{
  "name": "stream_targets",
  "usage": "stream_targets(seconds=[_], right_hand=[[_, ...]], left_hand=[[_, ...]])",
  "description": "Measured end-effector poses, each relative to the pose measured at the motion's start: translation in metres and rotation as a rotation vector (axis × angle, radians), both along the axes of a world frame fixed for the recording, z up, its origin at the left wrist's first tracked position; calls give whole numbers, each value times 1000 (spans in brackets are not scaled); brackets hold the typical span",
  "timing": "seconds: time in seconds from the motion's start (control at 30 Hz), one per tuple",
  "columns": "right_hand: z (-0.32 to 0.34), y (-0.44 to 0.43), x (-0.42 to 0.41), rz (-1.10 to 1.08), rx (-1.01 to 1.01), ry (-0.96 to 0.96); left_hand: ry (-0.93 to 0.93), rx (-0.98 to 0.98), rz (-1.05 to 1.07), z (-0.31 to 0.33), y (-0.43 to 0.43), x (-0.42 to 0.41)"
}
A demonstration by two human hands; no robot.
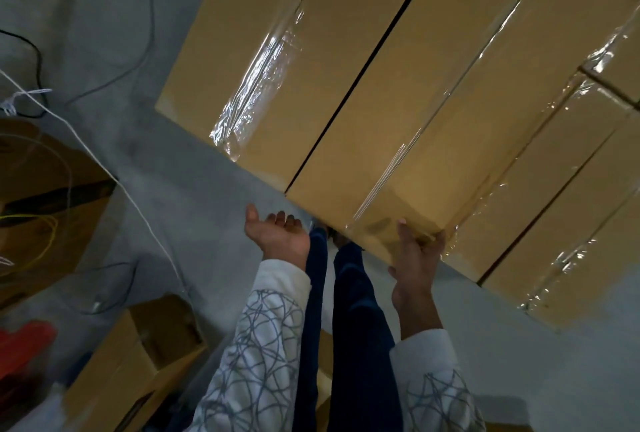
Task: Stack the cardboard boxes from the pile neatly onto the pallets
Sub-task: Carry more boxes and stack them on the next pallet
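Okay, your right hand (417, 260) is the one on the job: its fingers are spread and fairly straight, laid flat against the near end of the long cardboard box (433, 102), with the tips reaching the bottom corner edge. Whether any finger hooks under that edge I can't tell. Your left hand (278, 236) hangs free just left of that end, palm up, fingers loosely bent, holding nothing and touching nothing. The key relation is that the box runs lengthwise away from you, up and to the right in the head view, so only its short near end faces you. That puts the right hand at the right side of that end and the left hand nearest its left corner. My guess is that the next move needs the left hand under that left corner before any lift or slide. The box lies packed side by side with the neighbouring boxes (277, 51), a dark gap between it and the one on its left. All of them carry wrinkled clear tape (258, 85) along the seams. No brand, label or print is readable on any face. No pallet is in view, and the grey floor (194, 182) sits below. A white cord (104, 172) crosses it at left, and an open carton (156, 345) stands near your legs.
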State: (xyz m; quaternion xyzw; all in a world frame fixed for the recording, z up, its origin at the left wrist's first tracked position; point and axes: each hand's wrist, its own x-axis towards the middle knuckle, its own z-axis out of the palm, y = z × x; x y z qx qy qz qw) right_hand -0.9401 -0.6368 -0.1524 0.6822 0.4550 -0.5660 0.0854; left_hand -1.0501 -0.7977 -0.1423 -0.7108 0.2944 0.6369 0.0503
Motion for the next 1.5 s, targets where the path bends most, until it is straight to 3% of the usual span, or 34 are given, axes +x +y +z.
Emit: stream_targets(seconds=[0.2,0.4,0.53,0.73,0.9,1.07,1.13,1.23,1.33,1.5], right_hand=[[-4,2,0,-55,-7,99],[-2,2,4,-88,-35,96],[-1,6,5,-108,-38,74],[-8,8,8,-152,-50,-29],[-6,8,10,-171,-77,-21],[-7,2,6,-144,-20,37],[0,0,4,-17,92,12],[13,6,-6,363,408,-114],[17,21,-40,606,645,-25],[11,76,-152,818,765,153]], left_hand=[[150,182,-86,7,10,-17],[20,28,-64,20,14,-23],[218,179,-98,8,6,-19],[54,32,-128,2,-6,-17],[198,152,-97,1,-4,-18],[186,124,-143,-7,-11,-17],[149,117,-280,-9,-8,-19],[29,55,-458,-8,5,-21],[-29,32,-503,-4,13,-19],[-154,-86,-440,-7,32,-13]])
